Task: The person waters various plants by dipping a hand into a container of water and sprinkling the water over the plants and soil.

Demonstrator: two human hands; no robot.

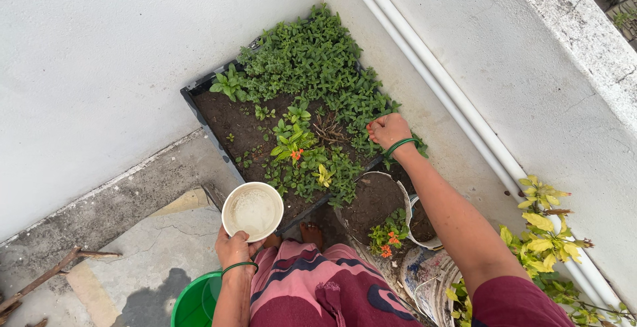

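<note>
Over the planter (199,105), right hand (388,130) is closed, pinching among the herbs (312,58); left hand (233,247) grips a white cup (252,211) above a green bucket (196,300).

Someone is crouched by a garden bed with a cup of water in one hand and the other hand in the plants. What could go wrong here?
The cup in the left hand looks nearly full and is held over the floor, so a tilt could spill water short of the garden bed. The right hand is closed among the small green plants; a tug might uproot healthy ones. The bare toes sit close to the bed's edge and could get wet or muddy.
</note>
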